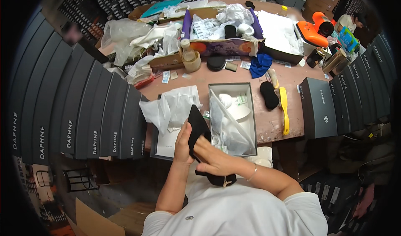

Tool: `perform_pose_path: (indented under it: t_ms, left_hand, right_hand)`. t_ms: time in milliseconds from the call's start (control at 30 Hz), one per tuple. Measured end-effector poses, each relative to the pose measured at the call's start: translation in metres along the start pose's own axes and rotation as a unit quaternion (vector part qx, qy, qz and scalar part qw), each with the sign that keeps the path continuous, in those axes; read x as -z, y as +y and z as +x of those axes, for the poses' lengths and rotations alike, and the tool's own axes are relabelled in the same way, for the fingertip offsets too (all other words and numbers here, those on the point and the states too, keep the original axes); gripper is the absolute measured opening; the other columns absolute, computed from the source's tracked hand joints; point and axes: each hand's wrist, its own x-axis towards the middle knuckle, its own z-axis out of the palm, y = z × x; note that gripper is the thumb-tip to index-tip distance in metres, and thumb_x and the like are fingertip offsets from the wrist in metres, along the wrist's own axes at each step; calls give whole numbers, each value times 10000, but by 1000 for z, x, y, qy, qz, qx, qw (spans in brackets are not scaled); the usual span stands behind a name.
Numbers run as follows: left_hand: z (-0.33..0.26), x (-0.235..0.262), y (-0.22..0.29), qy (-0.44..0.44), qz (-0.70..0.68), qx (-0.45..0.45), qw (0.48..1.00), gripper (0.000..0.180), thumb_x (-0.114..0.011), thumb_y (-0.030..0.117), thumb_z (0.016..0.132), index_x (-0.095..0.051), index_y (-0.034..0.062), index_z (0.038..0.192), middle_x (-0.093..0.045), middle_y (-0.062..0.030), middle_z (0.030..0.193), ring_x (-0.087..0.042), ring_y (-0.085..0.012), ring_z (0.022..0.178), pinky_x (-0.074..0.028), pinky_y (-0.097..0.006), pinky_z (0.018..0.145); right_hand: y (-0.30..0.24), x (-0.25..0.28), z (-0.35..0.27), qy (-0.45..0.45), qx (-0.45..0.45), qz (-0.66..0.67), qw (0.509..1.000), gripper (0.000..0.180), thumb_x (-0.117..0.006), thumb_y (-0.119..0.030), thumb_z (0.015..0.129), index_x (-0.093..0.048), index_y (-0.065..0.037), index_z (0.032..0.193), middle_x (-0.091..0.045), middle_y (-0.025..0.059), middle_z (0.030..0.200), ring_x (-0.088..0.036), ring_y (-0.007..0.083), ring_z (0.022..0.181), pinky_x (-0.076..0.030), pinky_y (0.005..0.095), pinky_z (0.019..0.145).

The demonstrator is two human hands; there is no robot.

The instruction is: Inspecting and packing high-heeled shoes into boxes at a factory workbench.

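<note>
A black shoe [194, 126] with a pointed toe is held up in front of my chest, above the near edge of the table. My left hand [182, 143] is closed round its left side. The fingers of my right hand [211, 155] reach into its opening, so their tips are hidden. Below my right wrist is another black piece [217, 180] with a thin beige cord; whether it is a second shoe I cannot tell. Just beyond my hands lies an open grey shoebox [253, 123] with white tissue and a white packet inside. Crumpled white tissue paper [172, 104] covers its lid [162, 149] on the left.
Stacked grey shoeboxes [83, 110] wall in the left, and more [319, 106] the right. Right of the open box lie a yellow-handled brush [284, 110], a black oval pad [269, 95] and a blue cloth [261, 65]. Cartons of paper [221, 48] and a bottle [186, 48] stand behind.
</note>
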Motion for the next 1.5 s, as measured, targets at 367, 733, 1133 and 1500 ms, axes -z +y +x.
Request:
perform_pose_path:
  t_ms: [367, 733, 1133, 1500]
  left_hand:
    - [-18, 6, -11, 151, -8, -45, 987, 448, -409, 375, 1011, -449, 49, 1315, -547, -62, 1205, -543, -163, 1093, -449, -318, 934]
    - [-6, -3, -37, 181, -18, -80, 980, 428, -446, 414, 976, -523, 62, 1209, -597, -101, 1116, -612, -220, 992, -504, -388, 891]
    - [-11, 2, -29, 61, -245, 188, 949, 740, -429, 616, 911, -495, -41, 1245, -562, -201, 1198, -553, -368, 1105, -499, -489, 918]
    - [-17, -24, -24, 113, -184, 117, 969, 681, -421, 600, 931, -431, 42, 1321, -501, -124, 1284, -489, -265, 1200, -407, -441, 1034]
  right_hand:
    - [15, -23, 34, -90, -210, -6, 974, 702, -286, -507, 986, -543, 122, 808, -512, 330, 823, -449, 460, 759, -357, 490, 730]
    - [1, 18, 13, -31, -185, 65, 980, 477, -450, -379, 943, -495, 96, 939, -425, 246, 905, -419, 378, 855, -372, 443, 777]
    - [137, 129, -50, -165, -128, -547, 810, 240, -639, -190, 784, -691, -59, 978, -672, 155, 983, -548, 330, 1153, -235, 513, 1107]
    - [-12, 61, -7, -79, -45, -325, 941, 239, -717, -200, 690, -514, -86, 743, -509, 61, 683, -600, 231, 558, -487, 351, 483]
